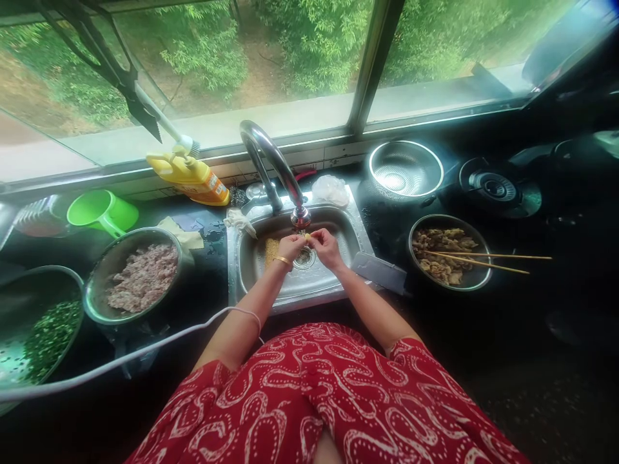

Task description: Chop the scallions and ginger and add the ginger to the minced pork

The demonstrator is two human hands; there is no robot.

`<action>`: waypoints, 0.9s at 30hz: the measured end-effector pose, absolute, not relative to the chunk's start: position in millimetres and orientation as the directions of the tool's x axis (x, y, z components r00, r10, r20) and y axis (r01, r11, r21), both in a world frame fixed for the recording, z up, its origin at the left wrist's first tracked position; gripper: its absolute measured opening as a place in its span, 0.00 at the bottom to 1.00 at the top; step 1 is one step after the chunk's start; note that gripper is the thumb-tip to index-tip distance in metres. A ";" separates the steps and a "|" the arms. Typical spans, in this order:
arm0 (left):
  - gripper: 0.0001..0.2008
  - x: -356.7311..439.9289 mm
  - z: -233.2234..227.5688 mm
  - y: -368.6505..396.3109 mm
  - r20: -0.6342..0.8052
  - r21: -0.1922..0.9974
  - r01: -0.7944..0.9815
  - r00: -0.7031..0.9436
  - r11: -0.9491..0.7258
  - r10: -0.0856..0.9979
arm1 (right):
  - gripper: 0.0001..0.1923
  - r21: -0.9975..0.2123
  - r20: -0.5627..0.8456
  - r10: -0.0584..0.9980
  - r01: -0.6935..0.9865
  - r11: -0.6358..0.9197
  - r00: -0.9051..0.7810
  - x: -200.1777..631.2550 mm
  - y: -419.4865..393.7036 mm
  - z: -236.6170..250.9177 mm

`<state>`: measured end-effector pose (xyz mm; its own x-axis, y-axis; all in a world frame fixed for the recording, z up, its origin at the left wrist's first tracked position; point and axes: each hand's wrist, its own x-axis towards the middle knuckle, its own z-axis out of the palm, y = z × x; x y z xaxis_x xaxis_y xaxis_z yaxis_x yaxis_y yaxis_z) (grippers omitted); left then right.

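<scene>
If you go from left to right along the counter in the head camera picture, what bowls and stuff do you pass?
Metal colander of chopped greens → steel bowl of minced meat → steel sink, both hands over it → round pan of cooked food with wooden chopsticks.

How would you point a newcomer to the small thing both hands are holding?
Start at the steel sink below the window. Under its curved tap, the left hand and right hand meet over the drain. Pinched between their fingertips is a small pale-yellow piece.
</scene>
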<state>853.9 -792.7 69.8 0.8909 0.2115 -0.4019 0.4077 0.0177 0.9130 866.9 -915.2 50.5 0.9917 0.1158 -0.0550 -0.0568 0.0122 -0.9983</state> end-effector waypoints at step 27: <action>0.05 854.3 73.8 -798.4 -0.223 0.927 0.288 0.937 -0.238 0.268 | 0.10 -0.999 0.025 -0.001 0.025 0.023 1.000 858.6 -913.8 66.4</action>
<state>854.3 -798.4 73.8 0.9373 0.2682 -0.2228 0.2885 -0.2378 0.9275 858.6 -913.8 66.4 0.9997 -0.0010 0.0247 0.0247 0.0225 -0.9994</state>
